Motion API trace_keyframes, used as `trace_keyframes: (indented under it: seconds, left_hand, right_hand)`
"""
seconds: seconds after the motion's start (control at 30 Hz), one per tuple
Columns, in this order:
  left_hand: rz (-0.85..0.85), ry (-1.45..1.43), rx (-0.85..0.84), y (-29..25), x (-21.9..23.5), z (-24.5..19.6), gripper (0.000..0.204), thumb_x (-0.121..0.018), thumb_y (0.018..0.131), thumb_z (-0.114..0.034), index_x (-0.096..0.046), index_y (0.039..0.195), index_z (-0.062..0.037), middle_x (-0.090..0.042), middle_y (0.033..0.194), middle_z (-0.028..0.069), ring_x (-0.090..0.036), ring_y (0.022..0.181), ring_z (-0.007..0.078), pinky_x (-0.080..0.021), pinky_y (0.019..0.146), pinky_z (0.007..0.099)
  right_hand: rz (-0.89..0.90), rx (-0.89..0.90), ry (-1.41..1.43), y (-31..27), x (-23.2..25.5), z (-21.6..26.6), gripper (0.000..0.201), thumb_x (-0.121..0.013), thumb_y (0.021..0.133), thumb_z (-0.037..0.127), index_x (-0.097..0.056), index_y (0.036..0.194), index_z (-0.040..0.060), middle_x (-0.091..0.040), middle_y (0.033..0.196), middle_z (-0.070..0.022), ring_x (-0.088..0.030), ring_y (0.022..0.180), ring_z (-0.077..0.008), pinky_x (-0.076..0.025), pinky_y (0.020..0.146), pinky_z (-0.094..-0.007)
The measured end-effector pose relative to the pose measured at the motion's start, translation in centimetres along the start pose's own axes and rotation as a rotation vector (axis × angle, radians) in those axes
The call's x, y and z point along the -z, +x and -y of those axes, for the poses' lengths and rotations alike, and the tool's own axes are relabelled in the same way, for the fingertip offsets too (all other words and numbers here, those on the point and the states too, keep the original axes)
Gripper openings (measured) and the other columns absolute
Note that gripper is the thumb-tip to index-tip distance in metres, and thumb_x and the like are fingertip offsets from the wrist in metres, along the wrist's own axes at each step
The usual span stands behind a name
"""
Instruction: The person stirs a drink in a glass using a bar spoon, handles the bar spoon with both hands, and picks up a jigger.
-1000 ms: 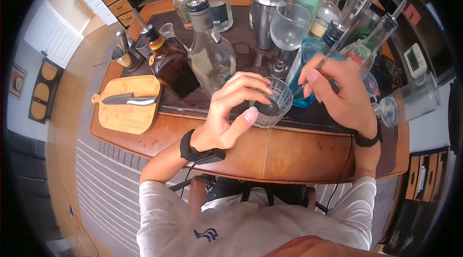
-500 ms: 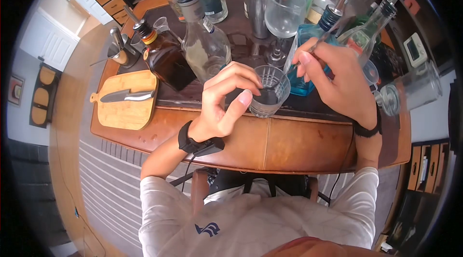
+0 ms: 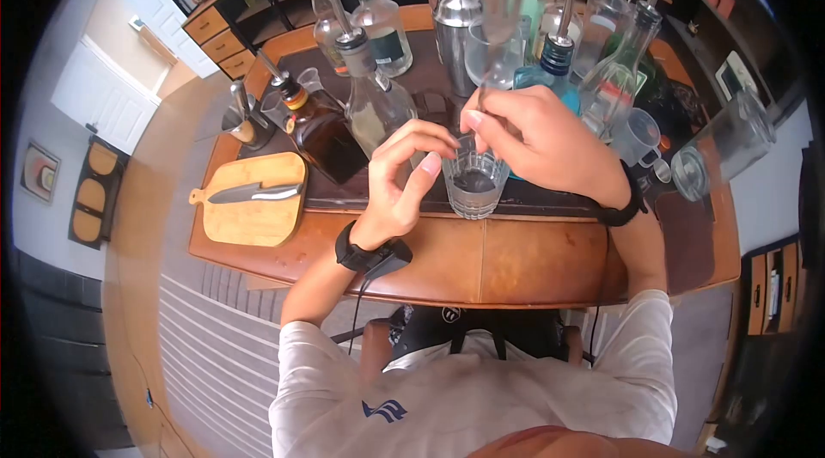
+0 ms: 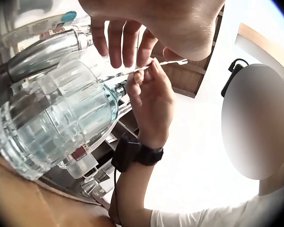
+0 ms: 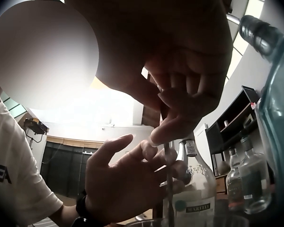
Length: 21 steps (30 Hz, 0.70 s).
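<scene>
Right wrist view crops the glass (image 5: 233, 221) below its rim.

We count two hands, a left hand (image 3: 397, 183) and a right hand (image 3: 550, 144), and two black wristbands (image 3: 371, 257). We find one cut-glass tumbler (image 3: 475, 192), one thin metal stirrer (image 5: 169, 203), one cutting board (image 3: 245, 226), one knife (image 3: 258, 192) and one cocktail shaker (image 3: 455, 24). Among the bottles (image 3: 375, 110) we make out one brown bottle (image 3: 326, 140), one blue bottle (image 3: 537, 77) and at least four pour spouts (image 3: 269, 64); overlap keeps us from settling the full number of bottles.
</scene>
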<state>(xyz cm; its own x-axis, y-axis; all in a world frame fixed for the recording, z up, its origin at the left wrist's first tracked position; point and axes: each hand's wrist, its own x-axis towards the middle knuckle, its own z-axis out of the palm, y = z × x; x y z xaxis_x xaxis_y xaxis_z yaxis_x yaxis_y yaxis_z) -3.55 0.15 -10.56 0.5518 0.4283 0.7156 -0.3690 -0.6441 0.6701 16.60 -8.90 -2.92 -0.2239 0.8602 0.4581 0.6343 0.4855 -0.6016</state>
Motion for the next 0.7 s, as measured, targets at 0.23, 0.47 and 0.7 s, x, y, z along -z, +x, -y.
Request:
trace_keyframes:
  seconds: [0.23,0.47,0.7]
  left_hand:
    - [-0.16,0.094,-0.079,0.0,-0.7,-0.3,0.02,-0.057,0.096,-0.012,-0.065,0.089,0.0048,-0.067,0.104,0.0183,-0.063,0.097,0.0249,-0.05,0.086,0.0361]
    - [0.048,0.036,-0.27,0.1,-2.2,-2.3,0.015,-0.059,0.091,-0.008,-0.061,0.08,0.0032,-0.065,0.085,0.0159,-0.062,0.074,0.0258,-0.051,0.068,0.0349]
    - [0.593,0.028,-0.129,0.0,-8.2,-5.7,0.02,-0.064,0.092,-0.015,-0.061,0.078,-0.0012,-0.06,0.079,0.0122,-0.06,0.062,0.029,-0.048,0.055,0.0406]
  right_hand:
    - [-0.148,0.067,-0.088,1.6,-0.5,-1.1,0.031,-0.062,0.097,0.018,-0.059,0.074,-0.0021,-0.056,0.06,-0.0229,-0.057,0.057,-0.0439,-0.044,0.052,-0.0467]
    - [-0.176,0.039,-0.126,0.1,1.0,-1.3,0.03,-0.062,0.096,0.018,-0.059,0.074,-0.002,-0.055,0.059,-0.0228,-0.057,0.058,-0.0443,-0.044,0.053,-0.0466]
    - [-0.004,-0.018,-0.089,-0.6,2.4,-1.1,0.022,-0.057,0.101,0.015,-0.064,0.089,-0.0019,-0.065,0.064,-0.0093,-0.062,0.055,-0.0177,-0.046,0.053,-0.0311]
